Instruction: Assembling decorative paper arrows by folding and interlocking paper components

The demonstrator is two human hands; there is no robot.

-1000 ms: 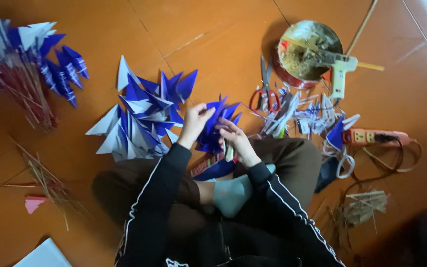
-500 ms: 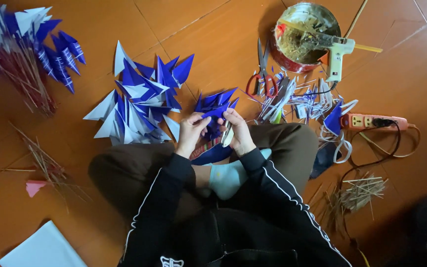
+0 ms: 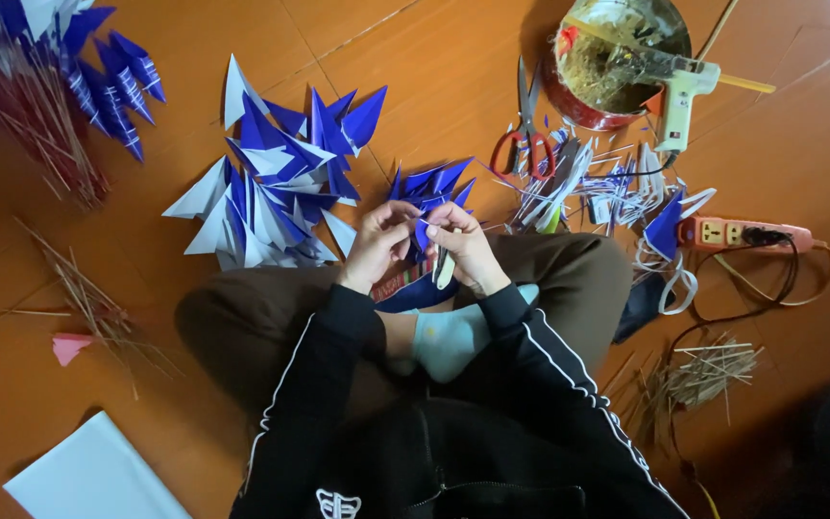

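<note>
Both hands, left (image 3: pixel 379 245) and right (image 3: pixel 463 245), pinch a blue folded-paper spiked piece (image 3: pixel 431 187) over the orange floor (image 3: pixel 194 404), heap of blue-and-white paper cones (image 3: pixel 271 183) left.

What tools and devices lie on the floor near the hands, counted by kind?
Scissors, red-handled: 1
Glue gun, white: 1
Power strip, orange: 1
Round tin with straw-like scraps: 1
Total: 4

The folded blue paper pieces lie overlapped, so no exact count can be made. The left hand and right hand hold one blue piece between them.
</note>
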